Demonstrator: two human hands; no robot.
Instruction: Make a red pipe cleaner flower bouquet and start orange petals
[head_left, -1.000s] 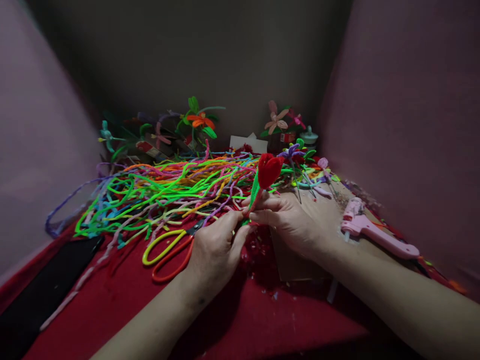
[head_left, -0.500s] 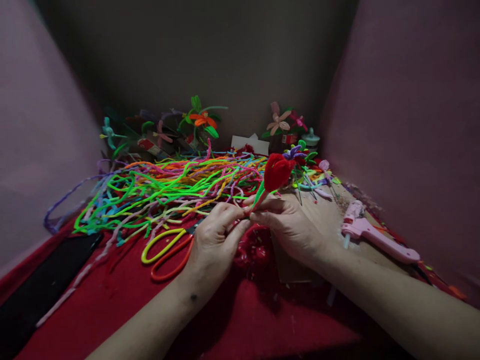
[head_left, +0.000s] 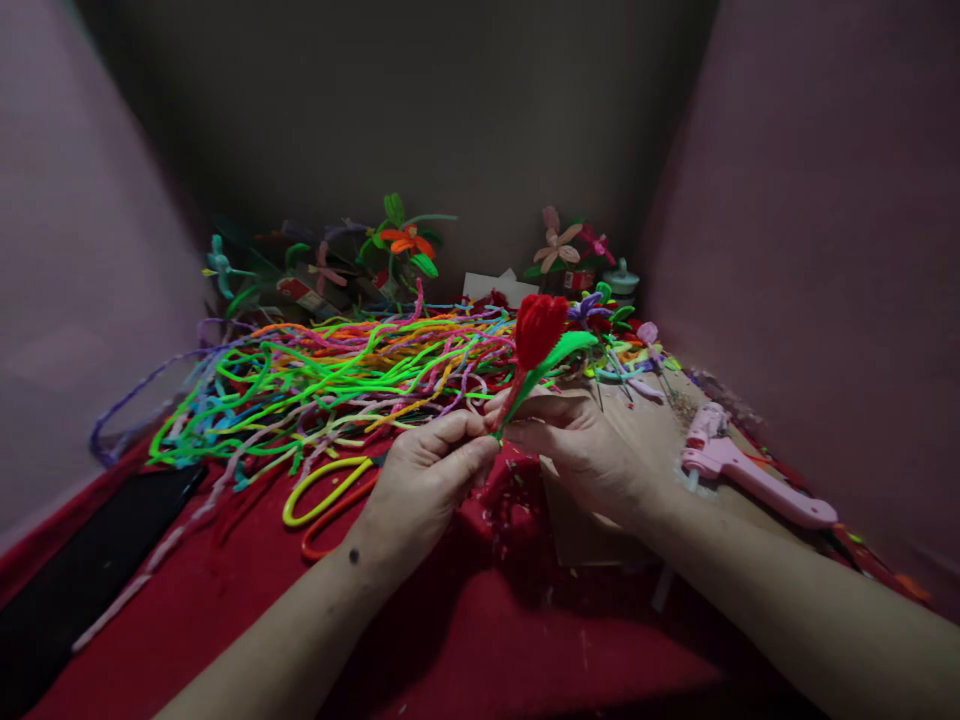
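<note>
A red pipe-cleaner flower (head_left: pixel 541 332) with a green leaf (head_left: pixel 562 350) along its stem stands tilted up between my hands. My left hand (head_left: pixel 435 465) pinches the lower end of the stem between thumb and forefinger. Close beside it, my right hand (head_left: pixel 577 440) has its fingers closed on the stem just under the leaf. The fingertips hide the very bottom of the stem. By my left wrist lie scissors (head_left: pixel 326 490) with one yellow and one orange handle loop, partly covered by that hand.
Many loose coloured pipe cleaners (head_left: pixel 322 360) spread across the red cloth (head_left: pixel 480 640). At right, a pink glue gun (head_left: pixel 757 485) rests on cardboard (head_left: pixel 600 530). A black flat object (head_left: pixel 97 570) lies at left. Finished flowers (head_left: pixel 556 245) stand along the back wall.
The flower has turned about its stem, so the green leaf now points out to the right instead of lying behind at left. My left hand has shifted slightly.
</note>
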